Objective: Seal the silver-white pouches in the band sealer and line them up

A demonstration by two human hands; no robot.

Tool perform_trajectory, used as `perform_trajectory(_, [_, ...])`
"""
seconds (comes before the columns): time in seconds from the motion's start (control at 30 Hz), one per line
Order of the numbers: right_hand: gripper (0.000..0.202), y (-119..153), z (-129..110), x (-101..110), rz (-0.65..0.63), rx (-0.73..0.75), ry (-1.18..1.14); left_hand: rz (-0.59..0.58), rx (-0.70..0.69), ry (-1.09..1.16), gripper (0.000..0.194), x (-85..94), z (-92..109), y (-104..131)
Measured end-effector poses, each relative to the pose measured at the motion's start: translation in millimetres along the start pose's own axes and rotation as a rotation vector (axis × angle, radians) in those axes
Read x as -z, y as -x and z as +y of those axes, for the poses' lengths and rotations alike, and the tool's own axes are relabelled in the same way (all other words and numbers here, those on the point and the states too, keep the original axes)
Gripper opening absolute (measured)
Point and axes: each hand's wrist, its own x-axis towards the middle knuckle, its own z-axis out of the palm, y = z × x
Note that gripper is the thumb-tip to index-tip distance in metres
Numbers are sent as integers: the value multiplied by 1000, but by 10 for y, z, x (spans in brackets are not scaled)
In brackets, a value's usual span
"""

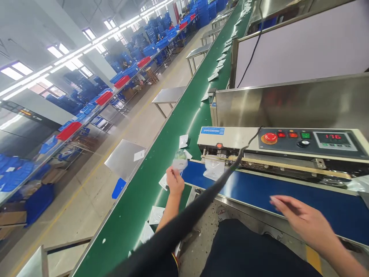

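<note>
My left hand [175,181] is closed on the edge of a small plastic pouch [180,164], part clear with something greenish inside, above the green conveyor belt [135,184]. My right hand [302,217] is over the near edge of the blue belt [256,190], fingers stretched out and nothing in them. On the blue belt a white pouch [213,170] lies against the sealing machine [236,136]. More white pouches rest on the green belt around my left hand, one [183,141] just beyond it.
A control panel [305,139] with a red stop button and lit display faces me. Steel side tables [168,95] line the green belt's far side. A black strap [201,209] crosses the view. Blue and red bins [68,130] stand along a far bench.
</note>
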Motion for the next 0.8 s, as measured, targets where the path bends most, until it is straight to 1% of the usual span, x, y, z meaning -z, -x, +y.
perform_trajectory(0.03, [58, -19, -201, -98, -67, 67, -47, -33, -34, 48, 39, -64, 178, 162])
perform_trajectory(0.07, [62, -39, -369, -190, -102, 148, -99, -87, -59, 101, 41, -155, 367, 351])
perform_trajectory(0.1, [66, -58, -498, -265, -107, 228, -140, -161, -75, 159, 43, -266, 560, 560])
perform_trajectory(0.13, [68, -74, -585, -314, -104, 297, -170, -253, -84, 220, 45, -391, 752, 780])
perform_trajectory(0.2, [67, -90, -633, -307, -72, 395, -208, -457, -68, 342, 46, -658, 1114, 1210])
perform_trajectory(0.27, [62, -73, -548, -160, -7, 428, -217, -633, -3, 439, 47, -909, 1426, 1563])
perform_trajectory(0.33, [62, -24, -381, 76, 90, 401, -199, -757, 71, 495, 46, -1130, 1686, 1800])
perform_trajectory(0.4, [62, 33, -180, 339, 173, 330, -158, -847, 104, 497, 46, -1332, 1907, 1943])
perform_trajectory(0.5, [59, 65, 135, 714, 282, 215, -93, -988, 80, 468, 45, -1674, 2190, 2109])
perform_trajectory(0.57, [55, 26, 342, 955, 423, 127, -66, -1078, 108, 462, 44, -1971, 2348, 2250])
perform_trajectory(0.6, [53, -12, 443, 1074, 508, 63, -70, -1113, 170, 458, 44, -2143, 2417, 2333])
perform_trajectory(0.63, [51, -59, 538, 1190, 585, -9, -92, -1140, 270, 450, 44, -2325, 2477, 2420])
perform_trajectory(0.67, [48, -115, 627, 1301, 638, -81, -134, -1158, 399, 442, 44, -2512, 2530, 2507])
perform_trajectory(0.7, [46, -175, 705, 1402, 664, -146, -191, -1168, 540, 436, 43, -2692, 2572, 2587])
perform_trajectory(0.73, [43, -237, 772, 1492, 661, -193, -254, -1175, 680, 430, 40, -2857, 2605, 2657])
perform_trajectory(0.8, [40, -359, 861, 1625, 613, -216, -343, -1180, 900, 426, 33, -3111, 2635, 2751])
